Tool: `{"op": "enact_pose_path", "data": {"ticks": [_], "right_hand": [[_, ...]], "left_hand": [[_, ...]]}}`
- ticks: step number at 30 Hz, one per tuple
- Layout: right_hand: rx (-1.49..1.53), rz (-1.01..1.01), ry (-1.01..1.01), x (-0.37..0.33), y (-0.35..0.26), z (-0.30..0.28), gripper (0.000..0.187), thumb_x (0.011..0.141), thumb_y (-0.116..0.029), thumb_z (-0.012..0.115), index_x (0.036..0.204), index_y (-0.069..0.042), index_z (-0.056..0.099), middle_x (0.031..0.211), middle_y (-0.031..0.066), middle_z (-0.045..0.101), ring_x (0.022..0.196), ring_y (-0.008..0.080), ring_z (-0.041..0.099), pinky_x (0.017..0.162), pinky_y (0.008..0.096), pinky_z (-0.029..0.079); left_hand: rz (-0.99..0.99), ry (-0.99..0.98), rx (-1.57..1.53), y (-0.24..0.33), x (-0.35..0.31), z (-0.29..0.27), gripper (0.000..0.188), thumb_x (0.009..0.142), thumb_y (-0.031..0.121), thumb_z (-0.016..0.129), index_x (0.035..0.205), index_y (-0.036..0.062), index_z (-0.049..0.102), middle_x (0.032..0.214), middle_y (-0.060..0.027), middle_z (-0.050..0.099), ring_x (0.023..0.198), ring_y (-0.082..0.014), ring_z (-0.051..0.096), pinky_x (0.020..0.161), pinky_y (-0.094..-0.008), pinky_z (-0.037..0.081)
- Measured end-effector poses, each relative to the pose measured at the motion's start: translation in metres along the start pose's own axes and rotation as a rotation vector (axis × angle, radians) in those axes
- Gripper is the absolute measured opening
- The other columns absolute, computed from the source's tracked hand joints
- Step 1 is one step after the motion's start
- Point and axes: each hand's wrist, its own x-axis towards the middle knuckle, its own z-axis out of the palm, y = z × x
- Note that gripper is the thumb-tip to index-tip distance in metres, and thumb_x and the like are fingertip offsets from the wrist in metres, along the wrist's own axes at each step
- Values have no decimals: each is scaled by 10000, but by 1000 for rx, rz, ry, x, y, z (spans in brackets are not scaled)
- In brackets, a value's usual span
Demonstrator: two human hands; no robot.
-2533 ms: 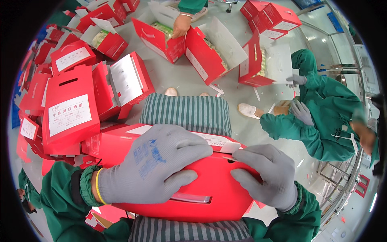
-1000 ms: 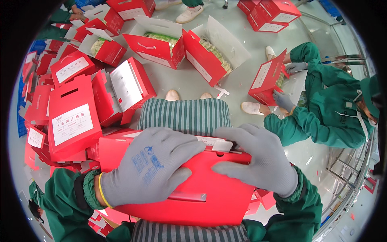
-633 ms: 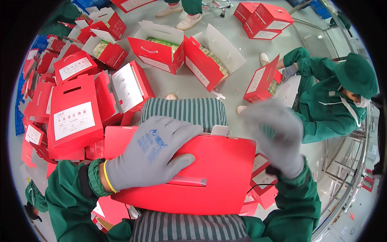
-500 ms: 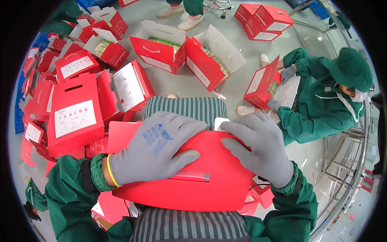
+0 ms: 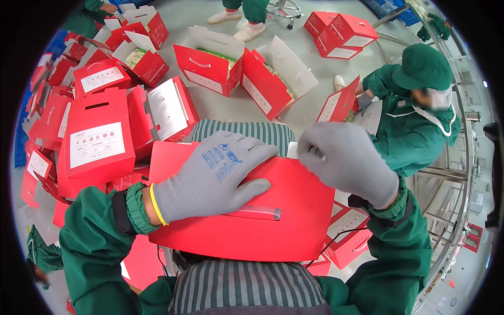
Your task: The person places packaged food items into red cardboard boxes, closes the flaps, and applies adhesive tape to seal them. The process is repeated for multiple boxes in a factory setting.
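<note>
A red cardboard gift box (image 5: 247, 239) rests across my lap over a striped apron. My left hand (image 5: 218, 170), in a grey glove, lies on its top panel with fingers stretched out. Beside that thumb, a clear plastic strip (image 5: 260, 212) sits along a slot in the panel. My right hand (image 5: 349, 163), gloved too, is curled above the box's far right corner; whatever its fingers may hold is hidden. A small white flap (image 5: 292, 149) shows at the far edge, left of this hand.
Stacked red boxes (image 5: 97, 131) crowd my left. Two open boxes with packed food (image 5: 205, 68) stand ahead on the floor. A co-worker in green (image 5: 415, 115) handles another open box at right, before a metal rack (image 5: 443, 176). Closed boxes (image 5: 341, 34) stand farther back.
My right hand has lifted off the box's far edge and curled its fingers. The left stays flat on the panel. The co-worker at right has shifted, with the box there.
</note>
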Motion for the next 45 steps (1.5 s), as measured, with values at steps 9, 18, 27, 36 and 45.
{"op": "enact_pose_path", "data": {"ticks": [9,18,27,36,45], "right_hand": [[698,258,-155,-4,11,-4,248,989,-201,681,1033,33,753,876,33,678,736,73,581,670,247,472],[909,272,-136,-9,8,21,235,930,-211,759,1070,-23,779,894,56,739,800,110,687,721,280,545],[490,-220,178,-21,3,38,338,879,-99,752,1209,-29,741,1059,111,750,899,232,694,789,314,547],[714,163,-44,-15,4,28,354,942,-206,741,1230,-1,715,1046,120,748,867,168,707,796,298,565],[956,496,-317,13,10,12,313,879,-144,804,1122,38,730,933,3,706,838,44,628,784,219,520]], "left_hand": [[-5,-4,12,-1,-2,-3,516,925,301,701,1371,68,586,1259,-132,644,1142,-311,596,1013,-450,440],[-37,-34,-12,-1,6,-3,538,898,287,723,1369,65,590,1265,-132,641,1134,-314,596,1015,-452,440],[-33,-47,-4,-1,7,-5,549,894,281,731,1373,56,584,1275,-139,638,1153,-321,598,1016,-452,439],[-40,-51,12,-3,8,-4,527,920,293,719,1381,73,586,1276,-137,638,1148,-312,603,1031,-457,439],[-51,-56,-12,-1,8,-5,514,913,293,719,1360,72,596,1256,-134,648,1135,-316,604,1016,-455,440]]}}
